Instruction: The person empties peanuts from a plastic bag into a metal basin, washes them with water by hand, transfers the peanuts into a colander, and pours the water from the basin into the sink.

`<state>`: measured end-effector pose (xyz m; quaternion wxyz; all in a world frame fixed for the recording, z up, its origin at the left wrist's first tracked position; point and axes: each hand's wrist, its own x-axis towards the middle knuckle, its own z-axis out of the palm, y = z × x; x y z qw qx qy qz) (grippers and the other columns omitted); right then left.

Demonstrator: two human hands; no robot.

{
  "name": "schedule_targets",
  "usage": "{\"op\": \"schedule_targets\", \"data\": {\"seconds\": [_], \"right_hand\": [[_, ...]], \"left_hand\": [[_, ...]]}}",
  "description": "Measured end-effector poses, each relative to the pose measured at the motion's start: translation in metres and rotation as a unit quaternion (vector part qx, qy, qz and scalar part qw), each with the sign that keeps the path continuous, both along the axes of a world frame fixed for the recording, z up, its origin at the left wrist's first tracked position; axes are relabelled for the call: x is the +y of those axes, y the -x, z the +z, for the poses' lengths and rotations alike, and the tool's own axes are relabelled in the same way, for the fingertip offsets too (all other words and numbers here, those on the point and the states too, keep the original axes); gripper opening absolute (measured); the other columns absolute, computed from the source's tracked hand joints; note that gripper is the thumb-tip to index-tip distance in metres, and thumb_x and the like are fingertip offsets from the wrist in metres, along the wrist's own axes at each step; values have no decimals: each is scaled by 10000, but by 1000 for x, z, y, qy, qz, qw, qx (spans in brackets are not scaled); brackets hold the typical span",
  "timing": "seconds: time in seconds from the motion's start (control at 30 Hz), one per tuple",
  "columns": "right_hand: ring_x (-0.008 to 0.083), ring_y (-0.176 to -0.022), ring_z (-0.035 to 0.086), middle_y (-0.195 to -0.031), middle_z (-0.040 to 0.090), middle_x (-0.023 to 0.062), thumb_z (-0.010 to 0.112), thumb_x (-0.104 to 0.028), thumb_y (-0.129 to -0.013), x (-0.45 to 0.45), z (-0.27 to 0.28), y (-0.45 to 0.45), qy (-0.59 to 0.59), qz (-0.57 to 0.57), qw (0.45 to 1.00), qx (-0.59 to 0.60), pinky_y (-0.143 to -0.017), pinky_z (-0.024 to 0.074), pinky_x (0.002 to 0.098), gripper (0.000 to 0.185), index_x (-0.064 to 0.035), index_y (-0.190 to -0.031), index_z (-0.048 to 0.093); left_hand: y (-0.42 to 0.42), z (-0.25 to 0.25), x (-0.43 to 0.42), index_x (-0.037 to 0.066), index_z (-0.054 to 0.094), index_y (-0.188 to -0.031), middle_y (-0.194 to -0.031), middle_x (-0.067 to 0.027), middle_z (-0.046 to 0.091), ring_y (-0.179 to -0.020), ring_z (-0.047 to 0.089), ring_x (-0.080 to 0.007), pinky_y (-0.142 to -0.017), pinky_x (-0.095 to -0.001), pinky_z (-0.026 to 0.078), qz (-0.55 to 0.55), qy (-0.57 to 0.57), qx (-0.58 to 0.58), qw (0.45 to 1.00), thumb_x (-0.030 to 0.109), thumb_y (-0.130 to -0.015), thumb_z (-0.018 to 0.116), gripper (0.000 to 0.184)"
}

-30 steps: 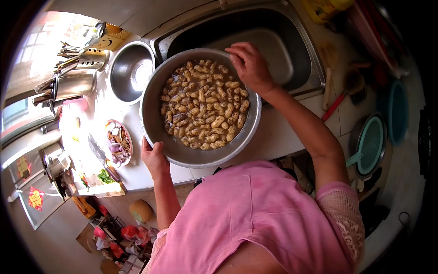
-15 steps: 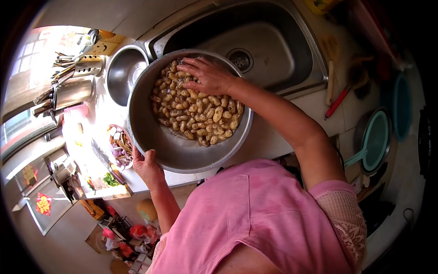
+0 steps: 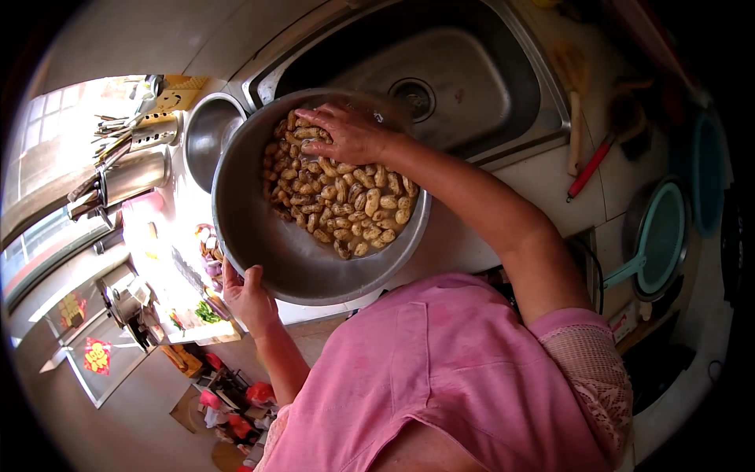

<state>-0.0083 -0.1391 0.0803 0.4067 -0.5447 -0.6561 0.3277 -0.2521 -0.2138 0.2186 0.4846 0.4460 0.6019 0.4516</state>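
A large metal basin [image 3: 252, 236] holds many unshelled peanuts [image 3: 338, 200] in cloudy brownish water. The basin overlaps the near edge of the sink and looks tilted toward it, with bare metal on its near side. My left hand [image 3: 250, 299] grips the basin's near-left rim, its thumb on top and its fingers partly hidden. At the far side of the basin, my right hand [image 3: 346, 135] lies over the peanuts with its fingers stretched out, touching them and closing on nothing.
A stainless sink [image 3: 472, 86] is beyond the basin. To the left stand a smaller metal bowl [image 3: 208, 138] and utensil holders [image 3: 138, 175]. Right of the sink lie a red-handled brush [image 3: 590, 169] and a teal strainer [image 3: 661, 236].
The basin has tipped further toward the sink, and water and peanuts have shifted to its far side. My left hand still grips the rim; my right hand has moved slightly left.
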Motion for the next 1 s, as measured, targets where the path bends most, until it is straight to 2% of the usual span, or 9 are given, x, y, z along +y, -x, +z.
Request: {"op": "schedule_targets", "data": {"seconds": [0.1, 0.2, 0.33, 0.43, 0.5, 0.7, 0.77, 0.9, 1.0], "right_hand": [[321, -1141, 388, -1234, 392, 166, 535, -456, -788, -1, 3, -2, 24, 5, 1000, 4, -954, 327, 388, 630, -145, -1298, 334], [351, -1199, 341, -1329, 273, 224, 517, -526, -769, -3, 8, -7, 101, 25, 995, 9, -966, 313, 422, 666, -205, -1314, 309], [358, -1202, 332, -1330, 267, 230, 513, -533, -769, -2, 7, -7, 97, 36, 995, 12, -972, 306, 419, 674, -204, -1317, 302], [357, -1180, 356, -1309, 307, 204, 535, -509, -767, -3, 5, -6, 116, 21, 993, 1, -967, 319, 412, 691, -180, -1321, 286], [357, -1172, 363, -1311, 308, 189, 570, -473, -759, 1, -4, -2, 63, 11, 998, 12, -967, 324, 405, 717, -152, -1325, 267], [335, -1165, 383, -1300, 344, 181, 614, -448, -734, 2, -7, 2, 12, -18, 996, 84, -962, 337, 387, 746, -109, -1310, 283], [326, -1157, 396, -1287, 368, 171, 617, -448, -731, 1, -6, 2, 25, -14, 997, 75, -956, 345, 383, 746, -104, -1306, 289], [307, -1141, 420, -1268, 403, 143, 627, -440, -723, 2, -10, 6, 39, -10, 996, 78, -942, 362, 378, 743, -105, -1300, 300], [307, -1131, 430, -1263, 410, 137, 630, -431, -721, 0, -11, 5, 37, -4, 994, 100, -932, 371, 382, 730, -124, -1299, 307]], "left_hand": [[-6, 7, 2, -54, 472, -1145, -995, -92, 578, -839, 559, -140, -754, -216, 433, -5, -3, 21, 1000, -127, -667, 435, 485], [-3, 7, 5, -57, 462, -1155, -989, -102, 580, -833, 564, -152, -759, -230, 441, -14, -3, 46, 999, -123, -669, 435, 491], [-5, 10, 9, -64, 457, -1155, -969, -114, 586, -805, 574, -161, -754, -245, 457, -12, -6, 78, 997, -110, -672, 439, 485], [-7, 13, 10, -64, 459, -1152, -970, -113, 586, -807, 572, -157, -754, -239, 453, -16, -13, 87, 996, -107, -672, 443, 483], [-8, 14, 11, -63, 461, -1151, -970, -112, 586, -810, 571, -155, -755, -235, 450, -18, -11, 88, 996, -106, -671, 444, 481], [-11, 20, 8, -70, 459, -1154, -1000, -95, 571, -866, 547, -140, -799, -222, 413, -22, -3, 88, 996, -119, -657, 440, 499], [-12, 20, 9, -66, 454, -1154, -959, -113, 588, -803, 568, -143, -741, -229, 446, -21, -28, 104, 994, -108, -679, 454, 477], [-18, 26, 10, -65, 451, -1157, -960, -121, 587, -805, 569, -147, -742, -228, 445, -28, -30, 114, 993, -110, -683, 456, 476], [-21, 30, 11, -54, 476, -1135, -954, -83, 574, -832, 541, -130, -780, -220, 405, -33, -20, 134, 990, -113, -669, 449, 471]]}}
